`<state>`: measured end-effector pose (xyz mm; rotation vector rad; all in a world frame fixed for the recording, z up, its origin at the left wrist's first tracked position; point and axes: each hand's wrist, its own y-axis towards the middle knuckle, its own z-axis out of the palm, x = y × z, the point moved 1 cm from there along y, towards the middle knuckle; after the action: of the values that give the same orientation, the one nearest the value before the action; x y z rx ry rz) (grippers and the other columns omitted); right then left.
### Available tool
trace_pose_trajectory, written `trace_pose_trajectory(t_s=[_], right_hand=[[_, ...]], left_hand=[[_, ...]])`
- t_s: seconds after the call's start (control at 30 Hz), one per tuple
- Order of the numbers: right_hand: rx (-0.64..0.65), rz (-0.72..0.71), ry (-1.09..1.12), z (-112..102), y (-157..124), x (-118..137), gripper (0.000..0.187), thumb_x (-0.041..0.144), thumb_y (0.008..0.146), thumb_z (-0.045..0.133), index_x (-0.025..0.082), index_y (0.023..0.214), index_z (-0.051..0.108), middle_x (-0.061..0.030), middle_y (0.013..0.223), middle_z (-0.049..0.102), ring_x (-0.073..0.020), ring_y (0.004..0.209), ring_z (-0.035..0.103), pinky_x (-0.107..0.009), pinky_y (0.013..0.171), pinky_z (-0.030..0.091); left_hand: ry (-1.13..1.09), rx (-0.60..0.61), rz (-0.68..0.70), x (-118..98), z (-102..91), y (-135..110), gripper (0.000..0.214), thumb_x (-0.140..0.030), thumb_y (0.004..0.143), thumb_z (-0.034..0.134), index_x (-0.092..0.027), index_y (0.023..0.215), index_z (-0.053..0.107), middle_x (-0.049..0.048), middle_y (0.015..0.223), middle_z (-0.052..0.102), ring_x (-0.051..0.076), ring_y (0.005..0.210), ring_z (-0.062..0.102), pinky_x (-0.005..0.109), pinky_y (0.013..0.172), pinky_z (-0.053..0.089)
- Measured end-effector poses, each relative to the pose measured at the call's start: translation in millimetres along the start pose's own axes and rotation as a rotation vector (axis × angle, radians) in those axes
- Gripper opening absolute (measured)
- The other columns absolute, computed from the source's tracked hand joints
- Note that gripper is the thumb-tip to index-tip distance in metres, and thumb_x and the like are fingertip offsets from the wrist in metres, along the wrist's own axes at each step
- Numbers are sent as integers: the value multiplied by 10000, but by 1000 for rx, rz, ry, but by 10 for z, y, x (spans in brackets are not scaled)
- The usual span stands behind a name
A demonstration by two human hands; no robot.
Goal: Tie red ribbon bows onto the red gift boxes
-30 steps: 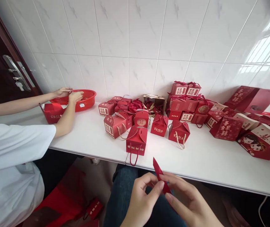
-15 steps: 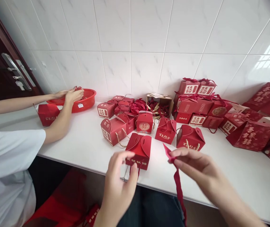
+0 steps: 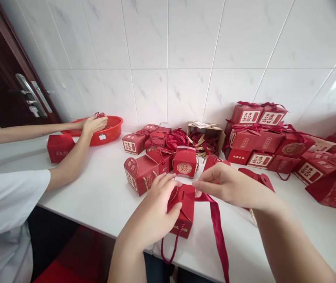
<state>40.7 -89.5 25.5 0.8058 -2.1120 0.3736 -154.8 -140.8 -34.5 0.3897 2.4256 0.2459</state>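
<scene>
In front of me on the white table (image 3: 97,196) stands a small red gift box (image 3: 188,208) with slotted closing flaps. A dark red rope handle (image 3: 172,259) hangs from its front. My left hand (image 3: 156,216) grips the box from the left, thumb on the front flap and fingers over the far side. Pinched in my right hand (image 3: 229,186), at the right side of the box top, is the end of a dark red satin ribbon (image 3: 219,232). The rest of the ribbon trails over the table toward the front edge. My right arm partly covers two boxes behind it.
Several red boxes (image 3: 141,173) stand behind mine. An open carton (image 3: 221,135) holds ribbons and gold ties. Beribboned boxes (image 3: 257,139) are stacked at right. On the left, a co-worker's hands (image 3: 95,125) hold something over a red plastic basket (image 3: 113,133), beside another red box (image 3: 58,148).
My right hand has brought the ribbon end left to the box top. My left hand has moved up from the rope handle area onto the box. The view has shifted slightly.
</scene>
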Motion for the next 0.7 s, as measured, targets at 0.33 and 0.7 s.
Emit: trace_pose_trajectory(t_s=[0.33, 0.7], right_hand=[[54, 87, -23, 97, 247, -227, 327, 359, 843, 504, 168, 588, 576, 70, 491, 254, -72, 444, 205, -248, 424, 169], [68, 15, -13, 171, 278, -247, 431, 388, 834, 503, 199, 481, 343, 69, 496, 213, -69, 452, 180, -261, 426, 133]], left_hand=[[-114, -150, -76, 77, 120, -27, 200, -184, 876, 458, -270, 1040, 535, 51, 1398, 435, 241, 1370, 343, 462, 1117, 325], [-119, -173, -40, 69, 252, 34, 185, -181, 867, 491, -249, 995, 605, 67, 1343, 489, 247, 1334, 390, 441, 1085, 353]])
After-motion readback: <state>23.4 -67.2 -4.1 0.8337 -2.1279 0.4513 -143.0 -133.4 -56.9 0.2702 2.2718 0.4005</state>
